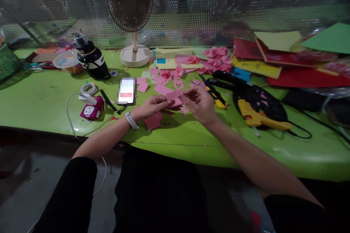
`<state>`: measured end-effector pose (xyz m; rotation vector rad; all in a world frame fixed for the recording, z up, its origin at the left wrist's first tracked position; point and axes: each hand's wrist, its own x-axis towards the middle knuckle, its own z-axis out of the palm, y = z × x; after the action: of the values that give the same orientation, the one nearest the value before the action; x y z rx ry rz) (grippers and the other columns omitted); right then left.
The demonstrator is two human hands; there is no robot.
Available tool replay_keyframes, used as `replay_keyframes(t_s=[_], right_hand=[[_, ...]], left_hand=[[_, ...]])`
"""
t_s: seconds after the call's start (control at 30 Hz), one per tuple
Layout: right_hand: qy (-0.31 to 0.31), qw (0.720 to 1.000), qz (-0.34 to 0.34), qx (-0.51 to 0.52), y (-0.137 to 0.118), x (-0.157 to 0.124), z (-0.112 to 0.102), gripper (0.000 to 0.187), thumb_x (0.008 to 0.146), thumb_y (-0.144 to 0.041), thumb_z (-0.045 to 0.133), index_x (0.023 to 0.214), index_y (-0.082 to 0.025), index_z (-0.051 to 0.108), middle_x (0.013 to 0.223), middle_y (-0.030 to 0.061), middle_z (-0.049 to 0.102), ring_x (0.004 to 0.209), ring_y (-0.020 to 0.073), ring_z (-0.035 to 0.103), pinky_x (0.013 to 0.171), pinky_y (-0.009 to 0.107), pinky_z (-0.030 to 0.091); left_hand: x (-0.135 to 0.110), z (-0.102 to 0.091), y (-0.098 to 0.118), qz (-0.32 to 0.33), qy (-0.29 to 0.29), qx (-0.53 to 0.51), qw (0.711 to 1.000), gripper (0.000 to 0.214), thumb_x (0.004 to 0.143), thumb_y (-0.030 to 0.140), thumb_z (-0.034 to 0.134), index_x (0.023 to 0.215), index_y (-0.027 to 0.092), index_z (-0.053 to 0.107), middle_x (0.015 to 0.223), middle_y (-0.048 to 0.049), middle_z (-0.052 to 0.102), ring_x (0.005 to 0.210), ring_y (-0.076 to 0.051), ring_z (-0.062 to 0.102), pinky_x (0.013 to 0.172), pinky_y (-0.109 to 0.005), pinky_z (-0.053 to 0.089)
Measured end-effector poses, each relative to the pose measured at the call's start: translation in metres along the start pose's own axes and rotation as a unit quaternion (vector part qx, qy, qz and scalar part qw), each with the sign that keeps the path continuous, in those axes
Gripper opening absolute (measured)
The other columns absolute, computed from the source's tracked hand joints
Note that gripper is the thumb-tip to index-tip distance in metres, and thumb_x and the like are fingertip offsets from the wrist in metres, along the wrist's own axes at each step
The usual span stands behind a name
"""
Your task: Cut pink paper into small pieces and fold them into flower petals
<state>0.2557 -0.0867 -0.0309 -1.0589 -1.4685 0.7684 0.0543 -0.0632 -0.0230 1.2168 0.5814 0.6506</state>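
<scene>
A small piece of pink paper [174, 97] is held up just over the table's front half, pinched between both hands. My left hand [154, 105] grips its left end, thumb on top. At its right end, the thumb and fingers of my right hand [201, 103] close on the paper's edge. Below my left hand lie more pink paper squares [153, 121]. A pink star-shaped cutout [184, 110] lies under the right fingertips. Beyond the hands are small pink scraps [178, 83] and a pile of folded pink paper flowers [217, 58].
Left of my hands are a phone [127, 91], a purple plug adapter [92, 110], a tape roll [89, 89] and a black bottle [94, 60]. A fan [135, 56] stands behind. To the right lie a yellow utility knife [217, 98], a yellow glue gun [257, 116] and coloured sheets [306, 76].
</scene>
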Motion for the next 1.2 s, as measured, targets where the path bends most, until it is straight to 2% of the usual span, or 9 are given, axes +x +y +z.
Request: replay_keyframes(t_s=[0.07, 0.2, 0.4, 0.5, 0.63, 0.77, 0.9, 1.07, 1.2], right_hand=[[0.002, 0.999, 0.035, 0.026, -0.0010, 0.0011, -0.0011, 0.034, 0.081, -0.053, 0.075, 0.091, -0.023, 0.061, 0.084, 0.0022, 0.065, 0.074, 0.0163, 0.063, 0.064, 0.030, 0.055], [-0.054, 0.996, 0.057, 0.037, -0.0025, 0.0020, -0.0039, 0.032, 0.086, -0.055, 0.068, 0.084, -0.023, 0.065, 0.075, 0.0002, 0.061, 0.067, 0.0147, 0.057, 0.060, 0.029, 0.051], [-0.066, 0.997, 0.021, 0.016, -0.0060, 0.0012, -0.0026, 0.026, 0.087, -0.047, 0.069, 0.078, -0.022, 0.068, 0.073, 0.0002, 0.062, 0.066, 0.0144, 0.056, 0.061, 0.030, 0.049], [-0.059, 0.998, -0.011, -0.017, -0.0078, 0.0006, 0.0004, 0.028, 0.086, -0.047, 0.069, 0.075, -0.022, 0.067, 0.072, 0.0010, 0.062, 0.065, 0.0151, 0.055, 0.059, 0.030, 0.047], [-0.071, 0.995, -0.054, -0.049, -0.0094, -0.0018, 0.0042, 0.032, 0.088, -0.050, 0.067, 0.072, -0.022, 0.064, 0.075, 0.0027, 0.065, 0.072, 0.0182, 0.059, 0.064, 0.034, 0.050], [-0.066, 0.993, -0.069, -0.063, -0.0103, -0.0039, 0.0048, 0.032, 0.088, -0.050, 0.067, 0.072, -0.023, 0.063, 0.076, 0.0025, 0.065, 0.073, 0.0183, 0.059, 0.068, 0.035, 0.050], [-0.074, 0.995, -0.033, -0.060, -0.0093, -0.0025, 0.0020, 0.036, 0.087, -0.056, 0.067, 0.075, -0.022, 0.063, 0.074, 0.0018, 0.063, 0.068, 0.0165, 0.057, 0.062, 0.032, 0.047], [-0.152, 0.984, 0.010, -0.098, -0.0076, 0.0006, -0.0006, 0.048, 0.080, -0.063, 0.071, 0.063, -0.020, 0.055, 0.060, -0.0018, 0.052, 0.056, 0.0127, 0.046, 0.052, 0.029, 0.037], [-0.179, 0.980, 0.025, -0.081, -0.0091, 0.0016, -0.0003, 0.052, 0.081, -0.066, 0.067, 0.061, -0.021, 0.051, 0.057, -0.0030, 0.048, 0.054, 0.0121, 0.042, 0.049, 0.028, 0.034]], left_hand=[[-0.0005, 0.0008, 0.0006, -0.004, -0.005, -0.002, 1.000, 0.040, 0.080, 0.047, 0.076, 0.091, 0.010, 0.067, 0.100, -0.0123, 0.075, 0.100, -0.021, 0.072, 0.094, -0.039, 0.056], [-0.0011, 0.0021, 0.0011, -0.018, -0.010, -0.002, 1.000, 0.041, 0.080, 0.048, 0.076, 0.092, 0.010, 0.067, 0.096, -0.0123, 0.075, 0.103, -0.023, 0.072, 0.095, -0.039, 0.055], [0.0008, 0.0001, -0.0016, -0.034, -0.036, -0.009, 0.999, 0.038, 0.080, 0.046, 0.076, 0.091, 0.010, 0.067, 0.095, -0.0114, 0.076, 0.097, -0.019, 0.073, 0.091, -0.036, 0.056], [0.0006, -0.0009, -0.0016, -0.046, -0.023, -0.004, 0.999, 0.038, 0.077, 0.043, 0.079, 0.093, 0.010, 0.069, 0.097, -0.0127, 0.076, 0.090, -0.018, 0.074, 0.083, -0.033, 0.058], [-0.0017, 0.0016, 0.0020, -0.078, -0.008, 0.035, 0.996, 0.036, 0.072, 0.037, 0.084, 0.092, 0.009, 0.072, 0.091, -0.0129, 0.077, 0.079, -0.015, 0.074, 0.075, -0.028, 0.059], [-0.0021, 0.0034, 0.0028, -0.083, -0.027, 0.037, 0.995, 0.030, 0.071, 0.031, 0.084, 0.088, 0.008, 0.073, 0.085, -0.0113, 0.077, 0.073, -0.013, 0.072, 0.077, -0.028, 0.059], [-0.0007, 0.0011, 0.0019, -0.076, -0.026, 0.046, 0.996, 0.027, 0.074, 0.031, 0.083, 0.085, 0.008, 0.072, 0.082, -0.0102, 0.076, 0.072, -0.013, 0.072, 0.078, -0.028, 0.059], [-0.0004, -0.0017, 0.0044, -0.063, 0.000, 0.046, 0.997, 0.029, 0.074, 0.031, 0.083, 0.085, 0.008, 0.070, 0.081, -0.0095, 0.076, 0.072, -0.013, 0.072, 0.079, -0.030, 0.060], [-0.0006, -0.0012, 0.0074, -0.066, -0.003, 0.040, 0.997, 0.033, 0.073, 0.035, 0.083, 0.085, 0.007, 0.070, 0.080, -0.0100, 0.076, 0.073, -0.013, 0.073, 0.080, -0.031, 0.060]])
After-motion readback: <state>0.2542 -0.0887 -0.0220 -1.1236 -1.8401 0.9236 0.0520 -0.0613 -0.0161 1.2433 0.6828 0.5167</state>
